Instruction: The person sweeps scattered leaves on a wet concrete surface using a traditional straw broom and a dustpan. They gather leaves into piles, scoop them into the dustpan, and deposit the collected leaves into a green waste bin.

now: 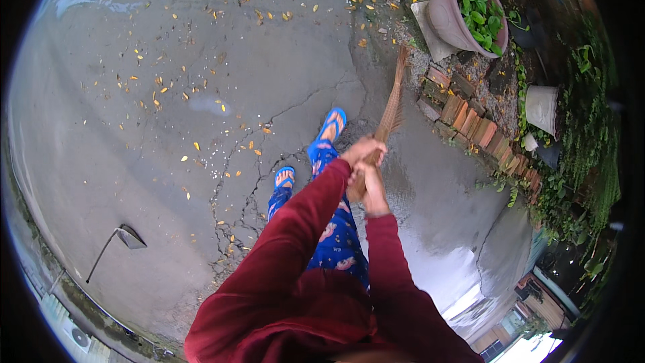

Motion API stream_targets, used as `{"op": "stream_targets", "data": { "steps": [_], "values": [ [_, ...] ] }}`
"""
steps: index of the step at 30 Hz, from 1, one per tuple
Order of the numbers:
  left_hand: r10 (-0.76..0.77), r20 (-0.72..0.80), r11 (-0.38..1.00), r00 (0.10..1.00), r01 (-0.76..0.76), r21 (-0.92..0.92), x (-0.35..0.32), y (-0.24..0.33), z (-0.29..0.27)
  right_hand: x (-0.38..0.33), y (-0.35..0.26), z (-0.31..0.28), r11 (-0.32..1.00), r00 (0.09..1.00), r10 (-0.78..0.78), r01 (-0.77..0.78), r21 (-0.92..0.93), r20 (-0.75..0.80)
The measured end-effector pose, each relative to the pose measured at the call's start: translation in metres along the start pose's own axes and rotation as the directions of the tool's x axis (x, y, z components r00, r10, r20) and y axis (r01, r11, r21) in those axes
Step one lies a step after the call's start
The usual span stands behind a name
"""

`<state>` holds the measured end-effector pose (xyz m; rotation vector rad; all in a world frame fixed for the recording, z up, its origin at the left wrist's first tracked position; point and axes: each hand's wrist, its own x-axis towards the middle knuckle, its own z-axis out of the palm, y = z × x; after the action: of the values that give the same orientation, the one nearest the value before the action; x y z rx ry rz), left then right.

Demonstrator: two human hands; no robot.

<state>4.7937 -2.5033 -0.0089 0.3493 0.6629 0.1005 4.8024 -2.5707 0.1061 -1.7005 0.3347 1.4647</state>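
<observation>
Counting one broom (392, 104), two hands (363, 151) (371, 191) on it, two blue sandals (332, 124) (285, 178), one potted plant (463, 13), one white pot (541, 109), one dustpan (127, 236), one brick row (480, 131).

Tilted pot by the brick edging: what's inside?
The tilted pot holds a leafy green plant filling its mouth. The leaves cover any soil. It sits beyond the broom gripped by the left hand and right hand.

Broom (392, 104) ahead of feet; brick edging (470, 121), planter (463, 10) right
</observation>
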Motion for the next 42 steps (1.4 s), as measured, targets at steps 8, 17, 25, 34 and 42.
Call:
{"op": "stream_targets", "data": {
  "steps": [8, 17, 25, 34, 42],
  "values": [
    [0.192, -0.61, 0.738, 0.769, -0.523, -0.427, -0.033, 0.114, -0.117, 0.089, -0.049, 0.125, 0.83, 0.893, 0.226, 0.033, -0.557, 0.388],
    [-0.043, -0.6, 0.904, 0.799, -0.224, -0.363, 0.022, 0.172, 0.052, 0.036, -0.189, 0.027, 0.875, 0.918, 0.173, 0.024, -0.484, 0.357],
    [-0.215, -0.591, 0.94, 0.778, 0.0, -0.342, 0.049, 0.174, -0.004, 0.078, -0.173, 0.064, 0.927, 0.88, 0.242, -0.084, -0.366, 0.409],
    [0.065, -0.721, 0.98, 0.69, -0.18, -0.083, 0.019, 0.178, 0.063, 0.024, -0.201, 0.021, 0.942, 0.832, 0.298, -0.178, -0.283, 0.467],
    [-0.27, -0.217, 0.961, 0.938, 0.248, -0.124, 0.045, 0.183, 0.018, 0.033, -0.184, 0.076, 0.961, 0.964, 0.257, -0.247, -0.127, 0.069]
  ]
}}
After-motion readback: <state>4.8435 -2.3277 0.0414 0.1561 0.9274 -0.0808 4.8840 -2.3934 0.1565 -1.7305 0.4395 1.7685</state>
